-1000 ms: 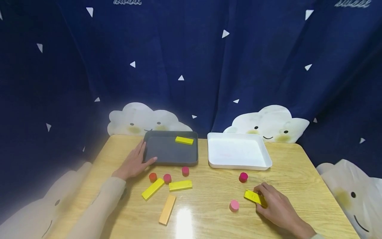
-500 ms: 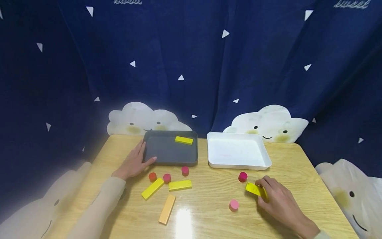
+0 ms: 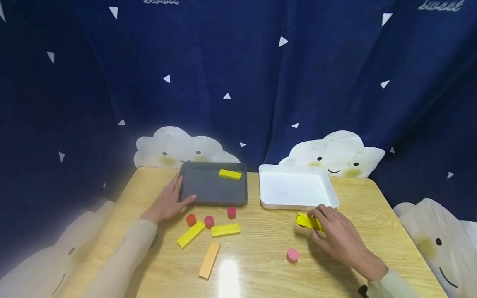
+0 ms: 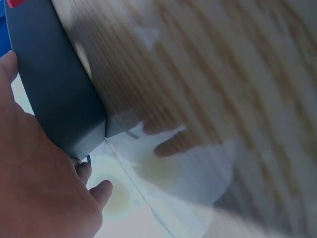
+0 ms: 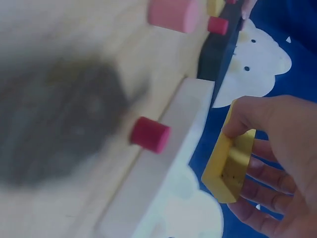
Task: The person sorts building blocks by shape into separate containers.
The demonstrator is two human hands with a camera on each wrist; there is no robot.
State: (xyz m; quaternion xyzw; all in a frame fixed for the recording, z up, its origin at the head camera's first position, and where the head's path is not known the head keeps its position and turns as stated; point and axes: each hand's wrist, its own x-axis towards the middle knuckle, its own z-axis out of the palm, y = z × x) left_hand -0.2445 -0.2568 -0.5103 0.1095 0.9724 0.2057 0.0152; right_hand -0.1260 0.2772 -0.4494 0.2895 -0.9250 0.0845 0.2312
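Observation:
Over the table's right side, my right hand [image 3: 340,238] pinches a yellow rectangular block [image 3: 307,222] between thumb and fingers, near the white tray's front edge. A magenta cylinder [image 5: 151,135] stands by that tray in the right wrist view; the block mostly hides it in the head view. My left hand [image 3: 168,201] rests against the dark grey tray [image 3: 201,190], fingers extended along its left side and thumb at the front rim. Inside that tray lies another yellow block [image 3: 230,174]. The left wrist view shows the fingers at the tray's corner [image 4: 69,99].
The white tray [image 3: 294,190] stands right of the grey one. Before the grey tray lie an orange-red cylinder [image 3: 191,219], two pinkish-red cylinders [image 3: 232,212], two yellow blocks [image 3: 225,230] and a pale orange block [image 3: 209,260]. A pink cylinder [image 3: 292,255] stands front right.
My right hand has carried the yellow block forward and slightly left, toward the white tray, and the block now covers the magenta cylinder in the head view. The left hand stays put.

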